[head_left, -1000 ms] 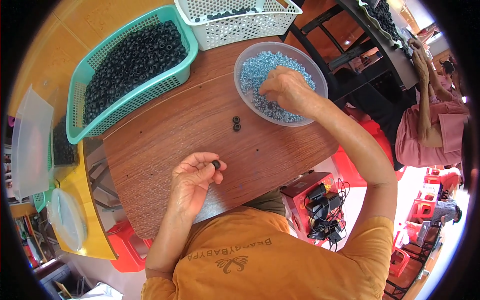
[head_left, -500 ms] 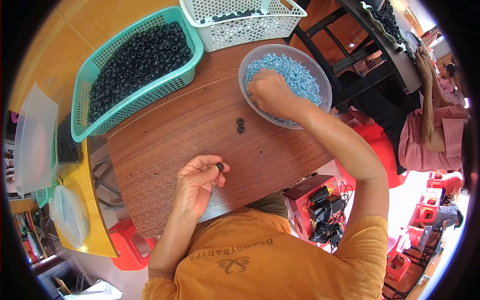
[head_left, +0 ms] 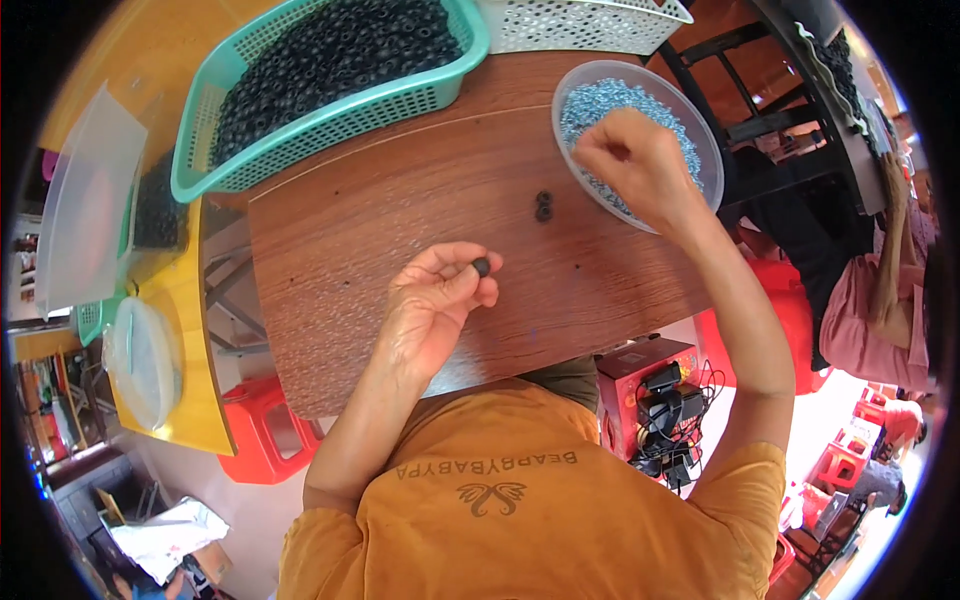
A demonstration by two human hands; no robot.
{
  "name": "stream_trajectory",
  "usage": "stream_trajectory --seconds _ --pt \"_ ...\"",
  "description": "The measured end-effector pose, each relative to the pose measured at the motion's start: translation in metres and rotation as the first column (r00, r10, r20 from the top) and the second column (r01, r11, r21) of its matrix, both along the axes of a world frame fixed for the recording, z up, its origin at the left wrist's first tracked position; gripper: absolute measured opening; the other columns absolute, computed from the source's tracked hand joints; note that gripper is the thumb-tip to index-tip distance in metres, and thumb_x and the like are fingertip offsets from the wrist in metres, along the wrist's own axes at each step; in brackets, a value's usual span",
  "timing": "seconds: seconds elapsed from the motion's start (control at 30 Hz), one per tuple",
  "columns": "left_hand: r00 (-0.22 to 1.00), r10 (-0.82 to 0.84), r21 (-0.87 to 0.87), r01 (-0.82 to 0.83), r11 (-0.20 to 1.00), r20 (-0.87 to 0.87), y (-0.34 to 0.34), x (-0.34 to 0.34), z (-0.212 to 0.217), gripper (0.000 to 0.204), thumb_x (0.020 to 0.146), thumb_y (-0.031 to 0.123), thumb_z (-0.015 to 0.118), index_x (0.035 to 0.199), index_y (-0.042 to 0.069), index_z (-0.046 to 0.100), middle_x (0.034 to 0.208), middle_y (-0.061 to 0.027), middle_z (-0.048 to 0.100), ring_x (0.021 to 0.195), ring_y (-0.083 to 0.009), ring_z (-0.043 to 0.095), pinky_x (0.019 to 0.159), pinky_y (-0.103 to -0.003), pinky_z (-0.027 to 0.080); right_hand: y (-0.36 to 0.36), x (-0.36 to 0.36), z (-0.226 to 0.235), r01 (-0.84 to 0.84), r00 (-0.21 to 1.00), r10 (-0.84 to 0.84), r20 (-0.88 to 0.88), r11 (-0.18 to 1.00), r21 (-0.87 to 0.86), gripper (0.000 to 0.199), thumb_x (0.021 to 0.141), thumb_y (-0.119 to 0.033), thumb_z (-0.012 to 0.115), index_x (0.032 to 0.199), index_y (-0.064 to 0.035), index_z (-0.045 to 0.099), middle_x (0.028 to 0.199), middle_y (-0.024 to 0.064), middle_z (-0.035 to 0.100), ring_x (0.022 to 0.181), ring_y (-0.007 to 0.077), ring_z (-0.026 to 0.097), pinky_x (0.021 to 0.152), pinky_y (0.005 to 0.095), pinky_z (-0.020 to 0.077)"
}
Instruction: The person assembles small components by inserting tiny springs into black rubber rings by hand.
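Note:
My left hand (head_left: 435, 305) is over the middle of the table, pinching a small round black part (head_left: 481, 267) between thumb and fingertips. My right hand (head_left: 640, 165) hovers over the near side of a translucent round bowl (head_left: 712, 165). Its thumb and fingers are pressed together, and whatever is between them is too small to make out. Many small shiny light-blue pieces (head_left: 605, 98) fill the bowl. Two black ring-shaped parts (head_left: 543, 206) lie touching each other on the wooden tabletop, between my hands.
A green basket (head_left: 330, 140) heaped with black ring-shaped parts stands at the back left, beside a white perforated basket (head_left: 575, 30). A red box with tangled black adapters (head_left: 665, 405) sits below the table's right edge. Red stools (head_left: 262, 430) stand around; another person (head_left: 875, 310) sits at right.
My right hand has lifted out of the blue pieces and turned with its fingertips closed. The left hand still holds its black part, now slightly more upright. The whole view has shifted.

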State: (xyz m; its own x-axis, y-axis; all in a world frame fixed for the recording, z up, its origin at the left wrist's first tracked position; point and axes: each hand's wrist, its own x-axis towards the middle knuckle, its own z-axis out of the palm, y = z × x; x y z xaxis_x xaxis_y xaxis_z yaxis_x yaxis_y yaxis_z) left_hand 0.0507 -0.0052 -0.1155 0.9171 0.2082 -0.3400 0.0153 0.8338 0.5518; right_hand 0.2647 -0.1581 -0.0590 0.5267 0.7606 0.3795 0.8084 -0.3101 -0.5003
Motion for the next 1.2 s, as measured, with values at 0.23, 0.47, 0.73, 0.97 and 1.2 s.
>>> stream_trajectory --seconds 0.23,0.47,0.73,0.97,1.2 --pt "1.000 0.015 0.029 -0.016 0.999 0.026 0.003 -0.006 0.004 0.015 0.086 -0.002 0.060 0.102 0.000 0.062 0.099 -0.0149 0.066 0.081 -0.0185 0.063 0.074 -0.031 0.051 0.001 -0.081 0.021 -0.122 0.643 0.086 -0.761 0.992 0.008 0.018 0.082 -0.015 0.069 0.083 0.0027 0.067 0.076 0.0035 0.065 0.072 0.0057 0.057 0.062 0.0237 0.0461" --pt "0.997 0.002 0.030 -0.004 1.000 0.079 0.006 -0.014 0.009 0.018 0.087 0.001 0.061 0.104 -0.001 0.062 0.098 -0.0142 0.066 0.083 -0.0189 0.064 0.075 -0.031 0.051 0.010 -0.089 0.006 -0.134 0.572 0.084 -0.816 0.991 0.008 0.018 0.082 -0.016 0.069 0.083 0.0017 0.068 0.071 0.0021 0.065 0.067 0.0048 0.054 0.059 0.0225 0.0446" --pt "1.000 0.013 0.032 -0.013 0.999 0.013 0.010 -0.017 0.008 0.015 0.086 0.001 0.062 0.101 -0.001 0.061 0.100 -0.0150 0.066 0.084 -0.0189 0.064 0.076 -0.032 0.051 0.018 -0.097 0.010 -0.140 0.424 0.063 -0.904 0.990 0.003 0.020 0.083 -0.018 0.069 0.082 0.0028 0.068 0.074 0.0024 0.066 0.068 0.0047 0.055 0.059 0.0213 0.0432" --pt "0.998 0.055 0.060 -0.054 0.997 -0.010 0.013 -0.019 0.002 0.013 0.085 0.001 0.063 0.098 0.000 0.062 0.100 -0.0137 0.067 0.083 -0.0181 0.064 0.077 -0.031 0.050 0.022 -0.099 0.007 -0.131 0.374 0.051 -0.926 0.991 0.002 0.015 0.083 -0.015 0.069 0.085 -0.0006 0.068 0.074 -0.0012 0.061 0.067 0.0039 0.052 0.059 0.0189 0.0393" --pt "0.998 0.059 -0.027 -0.059 0.998 0.023 0.015 -0.021 0.006 0.014 0.085 0.001 0.064 0.099 0.001 0.062 0.096 -0.0115 0.066 0.084 -0.0185 0.063 0.077 -0.032 0.050 0.024 -0.096 -0.005 -0.132 0.354 0.067 -0.933 0.991 0.021 0.018 0.082 -0.017 0.069 0.083 0.0011 0.069 0.073 0.0020 0.065 0.067 0.0053 0.055 0.059 0.0206 0.0422"
